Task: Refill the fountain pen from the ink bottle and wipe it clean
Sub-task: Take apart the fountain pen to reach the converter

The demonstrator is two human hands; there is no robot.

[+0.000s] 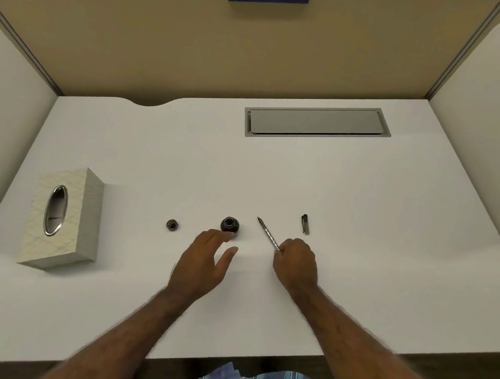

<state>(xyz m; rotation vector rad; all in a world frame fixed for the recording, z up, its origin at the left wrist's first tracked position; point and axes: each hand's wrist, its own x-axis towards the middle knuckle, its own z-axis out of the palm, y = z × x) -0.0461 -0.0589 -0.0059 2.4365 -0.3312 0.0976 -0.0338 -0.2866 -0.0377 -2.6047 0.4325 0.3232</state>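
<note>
On the white tabletop (359, 270) the right hand (295, 264) has its fingers curled round the lower end of a slim silver fountain pen (268, 233), uncapped, its nib pointing up and away to the left, just right of the small round dark glass ink bottle (230, 225) that stands open. The left hand (204, 257) hovers with fingers relaxed and spread, its fingertips (225, 235) at the near side of the bottle; whether they touch it cannot be told. The bottle's small dark screw cap (172, 225) lies to the left, the dark pen cap with clip (305, 224) lies to the right, and a beige tissue box with an oval metal-rimmed opening (59, 219) sits far left.
</note>
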